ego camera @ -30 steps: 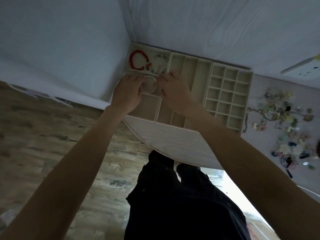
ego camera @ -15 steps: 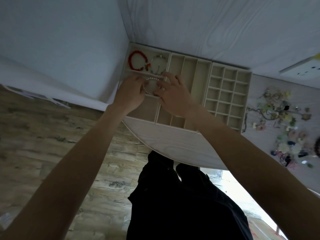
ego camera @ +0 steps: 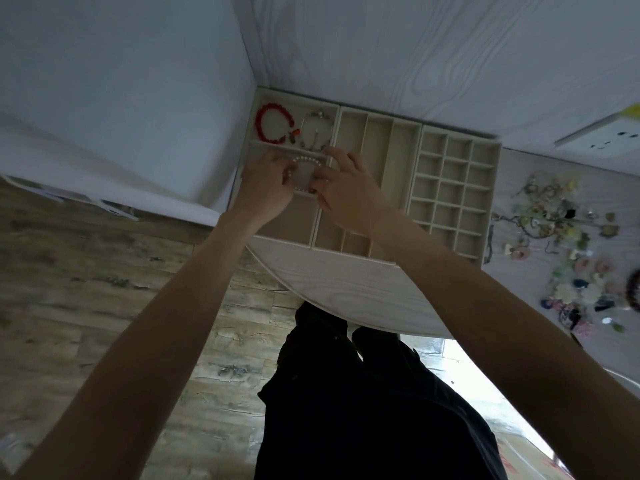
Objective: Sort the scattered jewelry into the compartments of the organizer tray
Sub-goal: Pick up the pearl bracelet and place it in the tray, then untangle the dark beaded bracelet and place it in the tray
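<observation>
I hold the pearl bracelet (ego camera: 304,174) between my two hands, over the middle compartment at the left end of the tray (ego camera: 375,259). My left hand (ego camera: 265,188) pinches the left side of the loop with curled fingers, and my right hand (ego camera: 341,194) pinches the right side with thumb and first finger, while its other fingers are spread toward the long slots. The loop is stretched a little between the hands, so its longer side runs left to right, the same way as the compartment is wide. I cannot tell if the pearls already touch the floor of the compartment or hang just above it.

The compartment is directly under the bracelet, so I judge the next move is only downward and then letting go, with both hands equally near. In the compartment behind it lie the red bracelet (ego camera: 273,128) and a silver bangle (ego camera: 317,135), apart from my fingers. The pile (ego camera: 568,244) of unsorted jewelry is far on my right, nearer to the right hand, so that hand should go there after.
</observation>
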`<state>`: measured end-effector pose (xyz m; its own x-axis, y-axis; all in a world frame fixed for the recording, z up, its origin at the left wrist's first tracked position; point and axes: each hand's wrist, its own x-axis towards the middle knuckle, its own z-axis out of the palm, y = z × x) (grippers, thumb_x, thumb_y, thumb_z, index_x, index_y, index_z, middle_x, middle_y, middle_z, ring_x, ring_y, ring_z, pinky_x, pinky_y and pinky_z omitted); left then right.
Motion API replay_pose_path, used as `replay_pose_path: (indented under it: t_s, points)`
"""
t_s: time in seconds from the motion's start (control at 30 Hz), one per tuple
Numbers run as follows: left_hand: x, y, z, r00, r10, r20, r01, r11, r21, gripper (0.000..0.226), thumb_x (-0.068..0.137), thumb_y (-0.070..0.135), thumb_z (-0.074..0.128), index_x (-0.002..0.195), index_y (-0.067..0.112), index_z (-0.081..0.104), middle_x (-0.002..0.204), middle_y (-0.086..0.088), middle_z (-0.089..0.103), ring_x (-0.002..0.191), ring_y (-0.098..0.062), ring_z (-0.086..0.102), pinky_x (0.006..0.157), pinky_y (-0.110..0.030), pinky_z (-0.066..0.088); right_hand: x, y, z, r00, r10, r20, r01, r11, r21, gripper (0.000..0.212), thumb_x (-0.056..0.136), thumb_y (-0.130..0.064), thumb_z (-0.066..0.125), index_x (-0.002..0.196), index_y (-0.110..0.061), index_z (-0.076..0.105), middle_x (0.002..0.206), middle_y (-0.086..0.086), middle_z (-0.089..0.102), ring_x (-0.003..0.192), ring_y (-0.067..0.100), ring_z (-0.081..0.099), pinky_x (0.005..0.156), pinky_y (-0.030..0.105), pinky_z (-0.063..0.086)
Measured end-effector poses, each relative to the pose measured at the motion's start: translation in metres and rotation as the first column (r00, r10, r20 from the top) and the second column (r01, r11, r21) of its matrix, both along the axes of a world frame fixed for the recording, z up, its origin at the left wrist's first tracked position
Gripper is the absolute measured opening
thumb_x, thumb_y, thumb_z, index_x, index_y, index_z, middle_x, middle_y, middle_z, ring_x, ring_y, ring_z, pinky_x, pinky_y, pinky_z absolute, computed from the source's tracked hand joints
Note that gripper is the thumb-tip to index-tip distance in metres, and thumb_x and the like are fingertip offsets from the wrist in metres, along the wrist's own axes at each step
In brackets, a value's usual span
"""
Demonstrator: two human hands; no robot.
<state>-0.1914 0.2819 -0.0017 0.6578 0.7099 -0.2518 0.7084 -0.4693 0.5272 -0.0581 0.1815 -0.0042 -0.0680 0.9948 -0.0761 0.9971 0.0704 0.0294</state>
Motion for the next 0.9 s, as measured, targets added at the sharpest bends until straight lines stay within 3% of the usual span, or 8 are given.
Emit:
replay_pose_path:
  t_s: [0.13, 0.27, 0.37, 0.47, 0.57, 0.67, 0.8, 0.9]
  points:
    - [-0.002, -0.001, 0.001, 1.000, -0.001, 0.007, 0.001, 1.000, 0.015, 0.032, 0.093, 0.007, 0.047, 0.121, 0.006, 0.062, 0.129, -0.015, 0.054, 0.109, -0.030, 0.057, 0.090, -0.032, 0.040, -0.001, 0.000, -0.002, 0.999, 0.010, 0.040, -0.010, 1.000, 0.002, 0.032, 0.084, -0.028, 0.044, 0.087, -0.019, 0.074, 0.094, -0.008, 0.070, 0.116, 0.026, 0.053, 0.088, 0.037, 0.041]
    - [-0.005, -0.002, 0.001, 1.000, -0.021, 0.017, 0.020, 0.999, 0.040, 0.032, 0.093, 0.006, 0.048, 0.122, 0.005, 0.061, 0.127, -0.016, 0.055, 0.107, -0.031, 0.058, 0.091, -0.035, 0.043, -0.002, -0.002, -0.006, 1.000, 0.005, 0.031, -0.006, 0.998, 0.055, 0.022, 0.080, -0.028, 0.055, 0.085, -0.017, 0.074, 0.091, -0.005, 0.070, 0.111, 0.026, 0.056, 0.086, 0.037, 0.041]
    - [-0.008, -0.004, 0.008, 0.999, -0.042, 0.005, 0.041, 0.994, 0.104, 0.032, 0.092, 0.006, 0.048, 0.121, 0.007, 0.061, 0.123, -0.015, 0.056, 0.103, -0.032, 0.059, 0.083, -0.036, 0.044, -0.001, -0.003, -0.001, 0.994, -0.017, -0.104, 0.026, 0.995, 0.093, 0.037, 0.079, -0.028, 0.039, 0.087, -0.015, 0.072, 0.094, -0.003, 0.070, 0.111, 0.029, 0.058, 0.086, 0.039, 0.044]
    - [-0.011, -0.019, 0.028, 0.995, -0.084, 0.046, 0.071, 0.969, 0.238, 0.031, 0.092, 0.009, 0.049, 0.120, 0.012, 0.061, 0.113, -0.012, 0.061, 0.094, -0.030, 0.060, 0.072, -0.034, 0.044, 0.005, -0.014, 0.017, 0.954, -0.082, -0.288, 0.148, 0.965, 0.216, 0.037, 0.078, -0.025, 0.039, 0.090, -0.015, 0.072, 0.096, 0.000, 0.071, 0.107, 0.030, 0.060, 0.085, 0.039, 0.043]
    - [-0.003, -0.050, 0.050, 0.949, -0.240, 0.202, 0.130, 0.887, 0.444, 0.018, 0.091, 0.013, 0.053, 0.102, 0.013, 0.067, 0.087, -0.007, 0.067, 0.076, -0.025, 0.060, 0.061, -0.032, 0.044, 0.014, -0.047, 0.044, 0.835, -0.223, -0.503, 0.367, 0.907, 0.206, 0.031, 0.087, -0.019, 0.044, 0.102, -0.014, 0.070, 0.093, 0.005, 0.071, 0.089, 0.030, 0.065, 0.078, 0.038, 0.045]
    - [0.030, -0.094, 0.056, 0.829, -0.456, 0.324, 0.235, 0.809, 0.539, 0.016, 0.091, 0.017, 0.055, 0.092, 0.013, 0.070, 0.081, -0.002, 0.070, 0.073, -0.023, 0.061, 0.063, -0.033, 0.047, 0.032, -0.109, 0.059, 0.687, -0.430, -0.586, 0.602, 0.788, 0.129, 0.034, 0.093, -0.028, 0.038, 0.107, -0.017, 0.067, 0.092, 0.005, 0.071, 0.080, 0.027, 0.066, 0.067, 0.038, 0.052]
    - [0.105, -0.164, 0.054, 0.648, -0.662, 0.378, 0.464, 0.736, 0.494, 0.017, 0.087, 0.019, 0.058, 0.095, 0.013, 0.072, 0.079, -0.001, 0.071, 0.073, -0.021, 0.062, 0.066, -0.029, 0.047, 0.075, -0.218, 0.055, 0.539, -0.609, -0.582, 0.798, 0.591, 0.120, 0.034, 0.091, -0.030, 0.040, 0.100, -0.017, 0.069, 0.083, 0.003, 0.071, 0.071, 0.022, 0.065, 0.061, 0.033, 0.051]
    - [0.168, -0.220, 0.048, 0.588, -0.755, 0.291, 0.625, 0.652, 0.430, 0.022, 0.082, 0.018, 0.056, 0.096, 0.014, 0.072, 0.083, -0.002, 0.072, 0.078, -0.024, 0.064, 0.070, -0.029, 0.048, 0.114, -0.301, 0.047, 0.342, -0.770, -0.539, 0.926, 0.374, 0.054, 0.028, 0.088, -0.024, 0.046, 0.100, -0.019, 0.071, 0.088, 0.004, 0.072, 0.077, 0.025, 0.066, 0.066, 0.035, 0.053]
